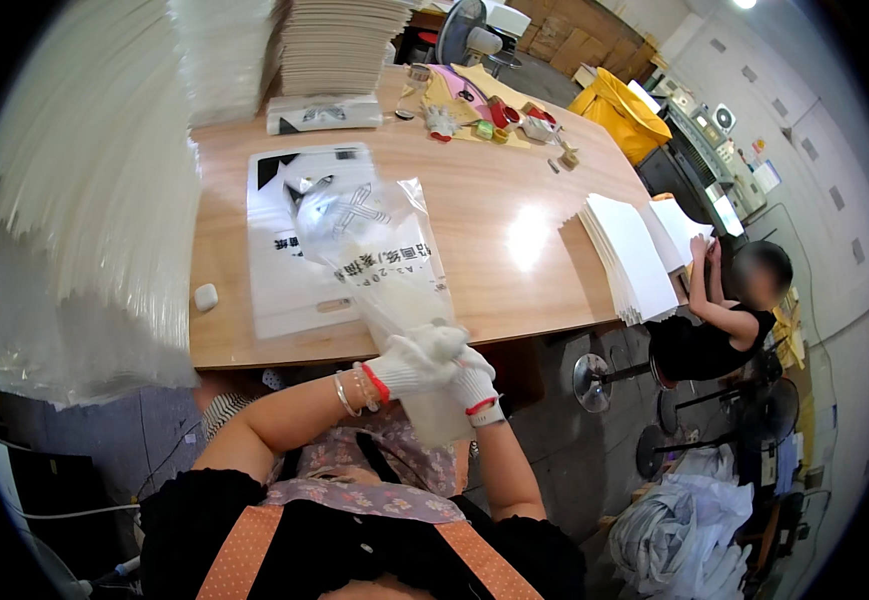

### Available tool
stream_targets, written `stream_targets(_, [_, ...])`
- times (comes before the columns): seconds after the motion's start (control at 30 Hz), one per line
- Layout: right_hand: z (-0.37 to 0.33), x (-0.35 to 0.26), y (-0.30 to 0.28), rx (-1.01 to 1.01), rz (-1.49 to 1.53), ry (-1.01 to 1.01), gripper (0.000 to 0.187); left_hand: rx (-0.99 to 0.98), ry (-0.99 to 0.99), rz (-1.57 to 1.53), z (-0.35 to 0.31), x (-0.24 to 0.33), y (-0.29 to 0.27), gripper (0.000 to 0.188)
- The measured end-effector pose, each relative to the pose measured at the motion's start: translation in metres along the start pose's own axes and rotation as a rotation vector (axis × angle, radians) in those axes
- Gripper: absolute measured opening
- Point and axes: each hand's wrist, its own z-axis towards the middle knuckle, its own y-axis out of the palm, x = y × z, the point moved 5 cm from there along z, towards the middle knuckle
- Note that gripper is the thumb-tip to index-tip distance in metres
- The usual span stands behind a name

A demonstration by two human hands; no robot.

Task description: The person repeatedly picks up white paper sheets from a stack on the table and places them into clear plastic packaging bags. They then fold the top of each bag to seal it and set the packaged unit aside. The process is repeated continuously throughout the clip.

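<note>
I wear white knitted gloves with red cuffs. Both hands come together just off the table's near edge, over my lap. My left hand (407,366) and my right hand (471,381) are closed on a clear plastic bag (382,290) with black print. Between the gloves the bag is bunched; its far part fans out over the table and its tail hangs below my hands. The fingertips overlap, so I cannot tell which glove grips which fold. Under the bag's far end lies a flat printed plastic bag (272,272) with a black corner.
Tall stacks of plastic bags (84,200) rise at the left. A small white case (206,297) sits near the wooden table's (514,190) left edge. Tape rolls (501,112) and scissors lie at the back. At right, a person (724,310) handles white paper (632,255).
</note>
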Motion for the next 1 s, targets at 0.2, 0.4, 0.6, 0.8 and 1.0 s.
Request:
stream_targets(0.2, [0.033,0.013,0.029,0.203,0.216,0.626,0.047,0.191,0.02,0.361,-0.042,-0.104,0.024,0.037])
stream_targets(0.4, [0.056,0.041,0.088,-0.041,0.291,0.423,0.053,0.544,-0.341,-0.683,-0.114,-0.31,-0.004,0.025])
stream_targets(0.6, [-0.027,-0.011,0.036,-0.195,0.604,0.322,0.049,0.581,-0.885,-0.003,-0.191,-0.185,-0.034,0.018])
stream_targets(0.8, [-0.141,-0.055,0.023,-0.047,0.788,0.056,0.042,0.11,-0.612,-0.295,-0.334,-0.142,0.035,0.027])
stream_targets(1.0, [-0.126,-0.012,0.069,0.103,0.467,-0.129,0.041,0.536,-0.616,0.005,-0.289,-0.135,0.016,0.012])
